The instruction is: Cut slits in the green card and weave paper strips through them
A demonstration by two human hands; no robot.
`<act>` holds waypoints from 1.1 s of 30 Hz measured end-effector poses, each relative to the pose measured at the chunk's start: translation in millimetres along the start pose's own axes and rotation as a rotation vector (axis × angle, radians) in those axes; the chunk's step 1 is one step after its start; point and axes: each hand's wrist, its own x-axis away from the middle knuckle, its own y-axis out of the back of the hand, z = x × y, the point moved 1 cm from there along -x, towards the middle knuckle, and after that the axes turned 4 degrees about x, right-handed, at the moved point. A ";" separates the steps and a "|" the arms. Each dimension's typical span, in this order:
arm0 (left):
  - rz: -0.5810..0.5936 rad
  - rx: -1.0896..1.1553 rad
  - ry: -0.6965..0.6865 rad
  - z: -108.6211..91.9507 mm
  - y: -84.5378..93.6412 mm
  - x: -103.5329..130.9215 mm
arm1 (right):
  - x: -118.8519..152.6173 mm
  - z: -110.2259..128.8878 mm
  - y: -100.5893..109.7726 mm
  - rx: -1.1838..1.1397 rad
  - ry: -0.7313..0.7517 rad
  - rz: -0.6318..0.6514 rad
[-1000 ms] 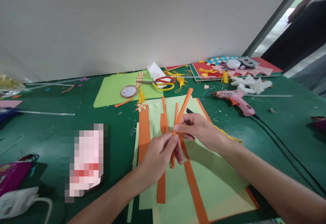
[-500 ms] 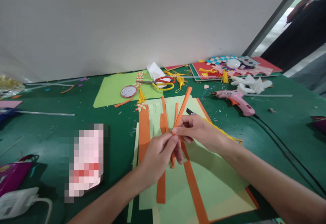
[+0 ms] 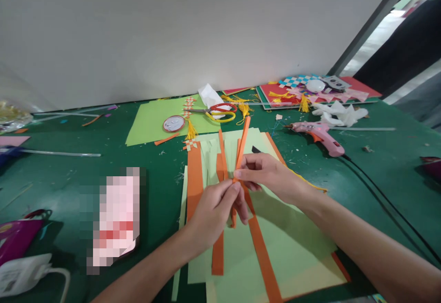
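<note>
Prob. a craft wkshop: green tabletop (image 3: 158,179) w/ glue gun (image 3: 324,137), scissors (image 3: 208,110), orange paper strips (image 3: 244,135) & tassels (image 3: 191,131).

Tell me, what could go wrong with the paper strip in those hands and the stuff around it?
The narrow orange strip, pinched by the left hand and right hand, might crease or tear if pulled hard.

The pink glue gun could burn skin if it's hot, which I can't tell.

Its black cord runs beside the right arm; a wide swing might snag it.
</note>
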 end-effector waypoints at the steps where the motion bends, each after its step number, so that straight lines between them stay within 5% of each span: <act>1: -0.003 0.002 -0.003 -0.4 0.0 0.1 | -0.1 0.4 -0.3 -0.003 -0.003 0.020; 18: 0.005 0.001 0.007 2.4 0.6 -0.6 | 0.1 -4.2 1.4 -0.012 -0.004 -0.062; 26: 0.004 -0.006 -0.020 -1.7 0.2 0.1 | -1.6 -0.7 1.5 -0.016 0.010 0.051; 33: 0.007 -0.017 -0.013 3.1 0.4 -1.9 | -0.5 -3.0 0.6 -0.028 -0.011 -0.005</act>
